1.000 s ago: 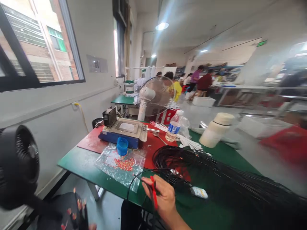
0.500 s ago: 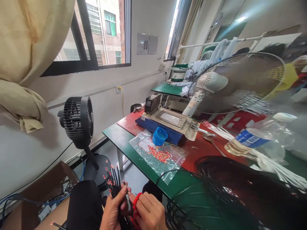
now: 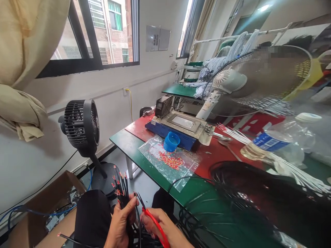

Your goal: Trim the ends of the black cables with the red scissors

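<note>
while gripping a bundle of black cables (image 3: 122, 191) in the left hand (image 3: 118, 225), low in the middle of the frame, holds red-handled scissors (image 3: 158, 225) in the right hand (image 3: 163, 219). with the left, has fingers closed around the bundle and the thumb raised, pinching one cable end (image 3: 134, 194) apart from the rest; with the right, has fingers wrapped about the handle and thin dark blades tilted up to the left, just beside that end. cannot tell if touching. shows red tips fanned out atop the bundle.

across the middle of the frame, shows a green table (image 3: 146, 167) with a red mat (image 3: 216, 156), bearing a clear plastic bag (image 3: 188, 172) strewn with red and yellow bits (image 3: 172, 162), a blue cup (image 3: 169, 144) at the bag's far edge and a blue-sided bench machine (image 3: 157, 130) behind. toward the right, has a tangle of black cables (image 3: 219, 172) and a blue-labelled bottle (image 3: 267, 143). at left, shows a black fan (image 3: 81, 125), a cardboard box (image 3: 33, 220) below, a beige curtain (image 3: 28, 38) and a window (image 3: 113, 34) above.
</note>
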### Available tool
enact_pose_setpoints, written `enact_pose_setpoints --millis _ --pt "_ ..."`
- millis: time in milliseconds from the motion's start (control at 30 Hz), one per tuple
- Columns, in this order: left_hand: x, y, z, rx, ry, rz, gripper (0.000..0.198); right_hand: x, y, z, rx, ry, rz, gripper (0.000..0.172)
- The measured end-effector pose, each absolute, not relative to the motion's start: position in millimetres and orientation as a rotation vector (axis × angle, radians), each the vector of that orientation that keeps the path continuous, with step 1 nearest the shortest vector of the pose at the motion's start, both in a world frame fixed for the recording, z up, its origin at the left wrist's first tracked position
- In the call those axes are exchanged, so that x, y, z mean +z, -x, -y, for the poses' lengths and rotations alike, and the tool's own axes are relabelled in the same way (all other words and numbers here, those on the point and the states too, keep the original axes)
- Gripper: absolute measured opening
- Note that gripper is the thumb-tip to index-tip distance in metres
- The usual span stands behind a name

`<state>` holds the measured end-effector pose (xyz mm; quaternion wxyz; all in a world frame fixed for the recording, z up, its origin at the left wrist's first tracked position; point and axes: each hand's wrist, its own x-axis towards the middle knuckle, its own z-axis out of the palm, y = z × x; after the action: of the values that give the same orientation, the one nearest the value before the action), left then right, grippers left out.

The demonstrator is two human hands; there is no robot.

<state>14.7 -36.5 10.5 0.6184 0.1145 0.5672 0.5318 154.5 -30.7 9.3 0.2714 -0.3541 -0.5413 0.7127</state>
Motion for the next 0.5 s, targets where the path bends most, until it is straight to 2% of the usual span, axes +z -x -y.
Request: enact_pose_setpoints --millis 500 --pt "9.7 -13.8 38.0 1.174 -0.44 -1.381 0.035 14.3 -152.2 36.9 2.063 1.047 1.125 0.053"
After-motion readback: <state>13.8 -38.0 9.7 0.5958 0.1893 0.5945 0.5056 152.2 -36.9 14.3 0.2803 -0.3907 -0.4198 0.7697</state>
